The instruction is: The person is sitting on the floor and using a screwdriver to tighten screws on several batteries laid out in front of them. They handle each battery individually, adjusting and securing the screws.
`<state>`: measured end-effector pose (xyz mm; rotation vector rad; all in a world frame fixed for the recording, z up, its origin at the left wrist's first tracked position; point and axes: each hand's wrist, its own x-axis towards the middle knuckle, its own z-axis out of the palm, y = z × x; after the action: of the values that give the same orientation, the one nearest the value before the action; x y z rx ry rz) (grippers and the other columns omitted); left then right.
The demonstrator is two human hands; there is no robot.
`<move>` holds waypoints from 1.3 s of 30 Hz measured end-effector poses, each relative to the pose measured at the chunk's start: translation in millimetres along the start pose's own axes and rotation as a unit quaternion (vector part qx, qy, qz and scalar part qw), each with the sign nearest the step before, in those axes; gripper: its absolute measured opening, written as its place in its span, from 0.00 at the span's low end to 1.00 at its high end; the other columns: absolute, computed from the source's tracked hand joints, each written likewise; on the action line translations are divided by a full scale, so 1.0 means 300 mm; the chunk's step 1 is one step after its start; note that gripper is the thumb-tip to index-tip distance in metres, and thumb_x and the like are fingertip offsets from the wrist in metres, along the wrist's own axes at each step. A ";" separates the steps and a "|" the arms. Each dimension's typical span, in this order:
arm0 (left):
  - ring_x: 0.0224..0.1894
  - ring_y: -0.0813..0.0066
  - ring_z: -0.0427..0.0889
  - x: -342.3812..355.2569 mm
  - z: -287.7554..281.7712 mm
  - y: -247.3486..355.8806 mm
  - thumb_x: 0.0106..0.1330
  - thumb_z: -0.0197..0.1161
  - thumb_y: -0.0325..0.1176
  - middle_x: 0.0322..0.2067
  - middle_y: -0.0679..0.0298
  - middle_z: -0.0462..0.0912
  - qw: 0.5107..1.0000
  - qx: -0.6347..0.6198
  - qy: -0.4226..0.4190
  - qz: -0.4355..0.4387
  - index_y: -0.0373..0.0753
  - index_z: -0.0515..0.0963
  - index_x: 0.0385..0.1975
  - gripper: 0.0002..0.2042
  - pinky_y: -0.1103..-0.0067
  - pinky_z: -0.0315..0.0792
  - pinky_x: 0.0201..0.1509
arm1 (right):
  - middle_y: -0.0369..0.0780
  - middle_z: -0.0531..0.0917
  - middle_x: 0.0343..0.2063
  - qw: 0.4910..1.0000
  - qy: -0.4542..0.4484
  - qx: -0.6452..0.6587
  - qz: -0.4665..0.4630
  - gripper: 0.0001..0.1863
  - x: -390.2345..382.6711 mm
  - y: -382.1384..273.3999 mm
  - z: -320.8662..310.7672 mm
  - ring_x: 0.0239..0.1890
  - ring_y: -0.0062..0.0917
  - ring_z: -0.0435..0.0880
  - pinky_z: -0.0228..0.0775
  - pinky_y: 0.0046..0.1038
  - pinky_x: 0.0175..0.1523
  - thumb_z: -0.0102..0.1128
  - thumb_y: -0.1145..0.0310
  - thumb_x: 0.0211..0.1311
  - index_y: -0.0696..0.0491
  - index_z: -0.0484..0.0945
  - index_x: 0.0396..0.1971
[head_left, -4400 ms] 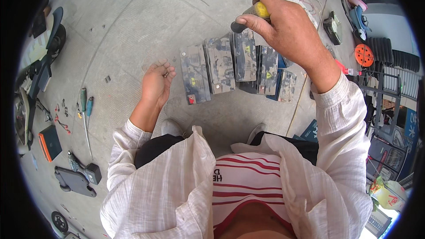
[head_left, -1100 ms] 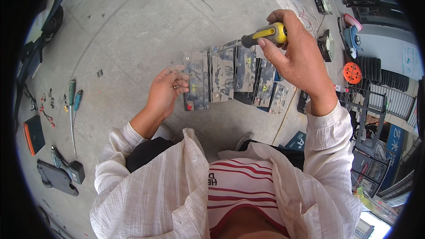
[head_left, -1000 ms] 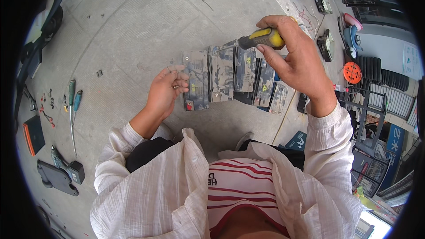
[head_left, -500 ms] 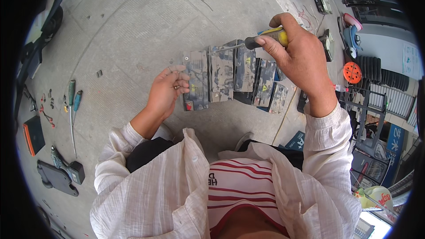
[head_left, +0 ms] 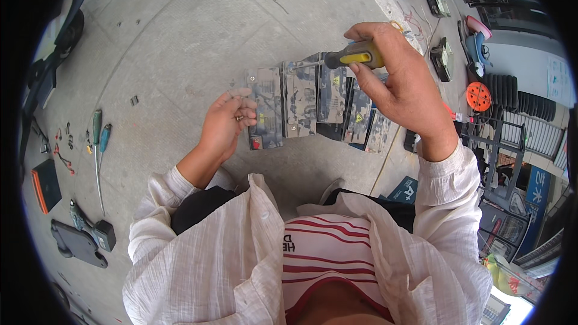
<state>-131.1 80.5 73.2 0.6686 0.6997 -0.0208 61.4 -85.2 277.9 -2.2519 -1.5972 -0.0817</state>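
My right hand is closed around the yellow-and-black handle of a screwdriver. Its shaft points left, over the top ends of the dusty batteries; whether the tip touches a terminal is hard to tell. My left hand rests with curled fingers against the left side of the leftmost battery; something small may be between the fingers. That battery has a red terminal at its near end. Beside it stand a second battery, a third battery and more, fanned out to the right, partly beneath my right hand.
On the floor at left lie a green-handled screwdriver, a blue-handled screwdriver, a power drill and an orange-edged dark box. At right are more batteries, an orange disc and a dark metal frame.
My right hand has shifted slightly left, and the screwdriver handle has turned so its yellow side faces up. My left hand stays by the leftmost battery.
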 end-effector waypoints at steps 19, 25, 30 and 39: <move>0.34 0.75 0.78 0.013 -0.017 -0.015 0.77 0.45 0.30 0.37 0.57 0.81 0.999 0.002 0.031 0.012 0.33 0.68 0.49 0.09 0.76 0.77 0.40 | 0.44 0.83 0.28 1.000 -0.007 -0.004 0.025 0.23 -0.014 0.019 -0.003 0.28 0.40 0.85 0.75 0.37 0.31 0.67 0.51 0.62 0.52 0.73 0.45; 0.33 0.77 0.80 0.008 -0.014 -0.015 0.77 0.46 0.32 0.37 0.59 0.82 0.999 0.002 0.031 0.013 0.35 0.69 0.49 0.09 0.79 0.78 0.39 | 0.42 0.81 0.21 0.982 -0.078 -0.099 0.138 0.24 -0.013 0.016 -0.031 0.23 0.37 0.84 0.74 0.34 0.27 0.68 0.49 0.61 0.52 0.73 0.43; 0.33 0.77 0.80 0.013 -0.025 -0.016 0.77 0.47 0.32 0.36 0.60 0.82 0.999 0.002 0.029 0.014 0.34 0.69 0.49 0.10 0.79 0.78 0.39 | 0.41 0.80 0.16 0.995 -0.045 -0.032 0.083 0.27 -0.016 0.017 -0.014 0.18 0.37 0.82 0.72 0.33 0.23 0.69 0.44 0.58 0.53 0.73 0.40; 0.34 0.77 0.80 0.020 -0.030 -0.023 0.78 0.44 0.32 0.37 0.59 0.82 1.000 -0.003 0.024 0.013 0.33 0.69 0.54 0.12 0.79 0.78 0.40 | 0.41 0.79 0.14 0.996 -0.022 -0.021 0.084 0.26 -0.014 0.004 -0.014 0.16 0.35 0.82 0.71 0.31 0.22 0.70 0.45 0.58 0.54 0.75 0.35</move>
<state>-133.4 81.3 60.6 0.6735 0.7364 0.0221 61.7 -90.6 280.4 -2.4258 -1.4338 -0.0210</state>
